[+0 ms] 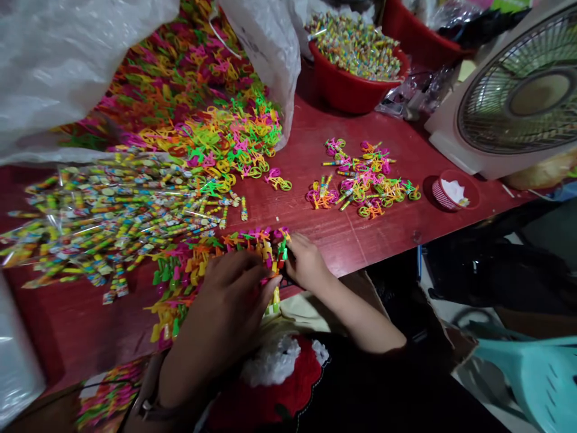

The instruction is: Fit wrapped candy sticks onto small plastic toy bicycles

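My left hand (234, 300) and my right hand (304, 261) meet at the near edge of a red table (324, 234). Both pinch small bright plastic pieces (277, 255) between their fingertips, at the end of a loose heap of toy parts (189, 270). What exactly each hand grips is too small to name. A big pile of wrapped candy sticks (112, 210) lies to the left. Further back, plastic toy bicycles (216, 132) spill from a clear bag (265, 48). A smaller group of bicycles (369, 180) lies to the right.
A red bowl (347, 90) full of candy sticks stands at the back. A white fan (518, 90) sits at the right edge, a small red lid (451, 192) beside it. A teal plastic chair (532, 373) is at the lower right.
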`<state>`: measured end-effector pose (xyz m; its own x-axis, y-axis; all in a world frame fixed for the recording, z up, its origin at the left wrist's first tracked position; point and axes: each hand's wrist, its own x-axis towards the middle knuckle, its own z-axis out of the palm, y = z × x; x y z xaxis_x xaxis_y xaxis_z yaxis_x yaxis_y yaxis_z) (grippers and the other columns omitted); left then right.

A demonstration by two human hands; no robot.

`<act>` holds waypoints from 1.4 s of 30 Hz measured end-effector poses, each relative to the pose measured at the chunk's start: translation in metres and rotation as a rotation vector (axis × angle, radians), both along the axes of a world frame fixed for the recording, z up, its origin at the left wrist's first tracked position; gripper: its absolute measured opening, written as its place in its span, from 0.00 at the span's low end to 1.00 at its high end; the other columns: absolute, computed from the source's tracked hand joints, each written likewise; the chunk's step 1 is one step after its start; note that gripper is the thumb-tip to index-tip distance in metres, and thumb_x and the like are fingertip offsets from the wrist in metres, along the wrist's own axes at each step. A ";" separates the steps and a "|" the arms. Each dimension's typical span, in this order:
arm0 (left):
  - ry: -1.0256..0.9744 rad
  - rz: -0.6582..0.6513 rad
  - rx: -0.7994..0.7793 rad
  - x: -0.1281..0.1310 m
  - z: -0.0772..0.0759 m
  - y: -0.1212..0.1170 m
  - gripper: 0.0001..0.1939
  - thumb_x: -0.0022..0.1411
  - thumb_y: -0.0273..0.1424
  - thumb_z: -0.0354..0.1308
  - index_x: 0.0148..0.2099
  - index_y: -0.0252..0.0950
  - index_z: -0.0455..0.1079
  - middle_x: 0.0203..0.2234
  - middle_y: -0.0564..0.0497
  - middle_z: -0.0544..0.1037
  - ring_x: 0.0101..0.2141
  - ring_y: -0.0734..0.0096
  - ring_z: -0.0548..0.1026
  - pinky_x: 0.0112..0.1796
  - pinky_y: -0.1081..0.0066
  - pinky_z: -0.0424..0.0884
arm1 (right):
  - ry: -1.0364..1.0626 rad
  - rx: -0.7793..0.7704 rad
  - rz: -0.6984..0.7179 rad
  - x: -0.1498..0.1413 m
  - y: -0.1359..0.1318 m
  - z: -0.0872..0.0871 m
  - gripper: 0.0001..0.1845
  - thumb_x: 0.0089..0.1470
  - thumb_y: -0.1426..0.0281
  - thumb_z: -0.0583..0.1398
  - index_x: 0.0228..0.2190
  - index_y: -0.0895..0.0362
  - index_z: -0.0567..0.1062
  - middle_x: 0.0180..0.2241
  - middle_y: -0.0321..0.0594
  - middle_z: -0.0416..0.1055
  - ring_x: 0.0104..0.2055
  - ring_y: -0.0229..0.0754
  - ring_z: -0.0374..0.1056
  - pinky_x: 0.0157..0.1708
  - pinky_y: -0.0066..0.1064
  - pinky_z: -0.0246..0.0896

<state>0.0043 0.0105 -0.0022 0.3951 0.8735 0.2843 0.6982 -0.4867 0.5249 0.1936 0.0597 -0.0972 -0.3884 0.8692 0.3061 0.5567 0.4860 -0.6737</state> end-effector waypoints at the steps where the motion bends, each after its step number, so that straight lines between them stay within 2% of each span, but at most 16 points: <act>1: 0.007 -0.002 0.005 0.000 0.000 0.000 0.06 0.71 0.33 0.58 0.43 0.39 0.75 0.43 0.45 0.78 0.44 0.60 0.76 0.46 0.58 0.71 | -0.024 -0.006 0.012 0.000 0.001 0.002 0.17 0.54 0.82 0.54 0.42 0.58 0.74 0.39 0.48 0.75 0.44 0.50 0.70 0.48 0.41 0.68; 9: 0.007 -0.020 0.038 0.000 -0.001 0.002 0.06 0.71 0.31 0.58 0.42 0.37 0.75 0.41 0.46 0.78 0.42 0.60 0.75 0.45 0.57 0.70 | -0.226 -0.072 0.030 -0.010 0.002 0.015 0.20 0.50 0.83 0.57 0.45 0.59 0.74 0.41 0.48 0.75 0.46 0.51 0.68 0.48 0.41 0.67; 12: 0.010 -0.032 0.053 -0.001 -0.004 0.001 0.05 0.71 0.31 0.58 0.42 0.38 0.75 0.41 0.46 0.78 0.42 0.61 0.76 0.44 0.58 0.70 | -0.154 -0.116 0.033 -0.010 0.002 0.017 0.16 0.53 0.82 0.57 0.43 0.59 0.76 0.40 0.47 0.77 0.45 0.49 0.71 0.48 0.40 0.68; 15: 0.011 -0.029 0.062 -0.003 -0.007 0.000 0.04 0.70 0.31 0.58 0.42 0.38 0.74 0.42 0.46 0.79 0.42 0.60 0.77 0.45 0.59 0.70 | 0.016 -0.161 0.022 0.018 0.007 0.026 0.14 0.60 0.79 0.57 0.44 0.57 0.79 0.42 0.43 0.79 0.44 0.44 0.74 0.47 0.36 0.69; 17: 0.011 -0.027 0.050 -0.003 -0.009 -0.001 0.04 0.70 0.31 0.59 0.42 0.38 0.74 0.42 0.46 0.79 0.42 0.60 0.77 0.45 0.58 0.70 | 0.059 -0.098 -0.188 0.059 0.015 0.035 0.16 0.61 0.78 0.56 0.47 0.56 0.79 0.45 0.44 0.79 0.46 0.42 0.74 0.47 0.34 0.68; 19: 0.016 -0.040 0.046 -0.004 -0.010 -0.001 0.03 0.70 0.31 0.59 0.43 0.39 0.73 0.42 0.47 0.79 0.41 0.60 0.77 0.45 0.58 0.70 | -0.021 0.040 -0.568 0.108 0.027 0.041 0.18 0.61 0.80 0.53 0.44 0.60 0.80 0.44 0.48 0.78 0.45 0.43 0.72 0.48 0.35 0.66; 20: 0.018 -0.044 0.054 -0.004 -0.011 -0.001 0.03 0.70 0.32 0.59 0.43 0.39 0.73 0.42 0.47 0.79 0.41 0.59 0.77 0.45 0.58 0.70 | -0.103 0.090 -0.712 0.132 0.032 0.042 0.18 0.60 0.80 0.53 0.43 0.62 0.81 0.43 0.51 0.77 0.46 0.45 0.70 0.50 0.38 0.64; 22: 0.023 -0.042 0.083 -0.004 -0.013 0.000 0.03 0.70 0.32 0.59 0.43 0.39 0.73 0.42 0.46 0.79 0.41 0.58 0.78 0.44 0.57 0.70 | -0.171 0.095 -0.773 0.165 0.038 0.040 0.16 0.59 0.80 0.54 0.41 0.63 0.82 0.42 0.53 0.75 0.45 0.46 0.69 0.51 0.41 0.62; 25: 0.026 -0.052 0.106 -0.005 -0.016 0.002 0.04 0.70 0.32 0.59 0.44 0.39 0.73 0.43 0.46 0.79 0.42 0.58 0.78 0.44 0.57 0.70 | -0.241 0.041 -0.708 0.171 0.028 0.032 0.11 0.60 0.74 0.59 0.39 0.61 0.81 0.39 0.49 0.72 0.40 0.46 0.68 0.45 0.39 0.65; 29: 0.020 -0.070 0.085 -0.005 -0.018 0.003 0.05 0.69 0.32 0.60 0.46 0.41 0.74 0.45 0.47 0.79 0.42 0.59 0.77 0.44 0.57 0.70 | -0.220 -0.007 -0.669 0.140 -0.003 0.029 0.10 0.62 0.71 0.59 0.41 0.58 0.80 0.36 0.44 0.70 0.37 0.46 0.69 0.41 0.39 0.69; 31: 0.008 -0.053 0.072 -0.004 -0.017 0.004 0.05 0.69 0.32 0.60 0.46 0.41 0.73 0.44 0.47 0.79 0.43 0.59 0.77 0.44 0.57 0.70 | -0.195 0.004 -0.629 0.134 -0.009 0.032 0.17 0.62 0.75 0.56 0.48 0.56 0.80 0.43 0.47 0.71 0.41 0.47 0.70 0.43 0.40 0.71; 33: 0.000 -0.046 0.057 -0.002 -0.017 0.005 0.05 0.69 0.32 0.60 0.47 0.41 0.73 0.44 0.46 0.79 0.43 0.59 0.77 0.44 0.57 0.70 | -0.255 0.017 -0.485 0.137 -0.008 0.035 0.26 0.61 0.81 0.54 0.54 0.50 0.79 0.55 0.49 0.68 0.49 0.48 0.69 0.50 0.44 0.70; 35: -0.001 -0.050 0.043 -0.002 -0.017 0.007 0.06 0.69 0.32 0.60 0.47 0.40 0.73 0.44 0.46 0.78 0.43 0.59 0.76 0.45 0.57 0.70 | -0.364 0.013 -0.272 0.143 -0.002 0.036 0.30 0.59 0.83 0.56 0.54 0.43 0.79 0.65 0.43 0.62 0.56 0.51 0.65 0.56 0.50 0.66; 37: 0.002 -0.054 0.036 -0.001 -0.017 0.009 0.06 0.69 0.33 0.60 0.47 0.40 0.73 0.45 0.46 0.78 0.44 0.59 0.76 0.45 0.57 0.70 | -0.443 0.007 -0.134 0.150 0.004 0.036 0.31 0.58 0.83 0.59 0.53 0.40 0.80 0.68 0.38 0.60 0.61 0.55 0.61 0.59 0.56 0.63; 39: 0.003 -0.045 0.037 -0.001 -0.016 0.010 0.06 0.69 0.33 0.60 0.47 0.40 0.73 0.44 0.47 0.78 0.43 0.60 0.76 0.45 0.58 0.71 | -0.466 0.011 -0.120 0.155 0.008 0.035 0.27 0.59 0.81 0.62 0.53 0.41 0.81 0.68 0.40 0.60 0.62 0.57 0.60 0.59 0.58 0.62; 42: 0.002 -0.026 0.037 0.000 -0.014 0.010 0.05 0.68 0.32 0.61 0.46 0.40 0.73 0.42 0.47 0.79 0.42 0.60 0.76 0.44 0.59 0.71 | -0.409 0.036 -0.165 0.161 0.010 0.034 0.14 0.62 0.72 0.64 0.46 0.46 0.84 0.62 0.45 0.68 0.59 0.55 0.64 0.58 0.55 0.63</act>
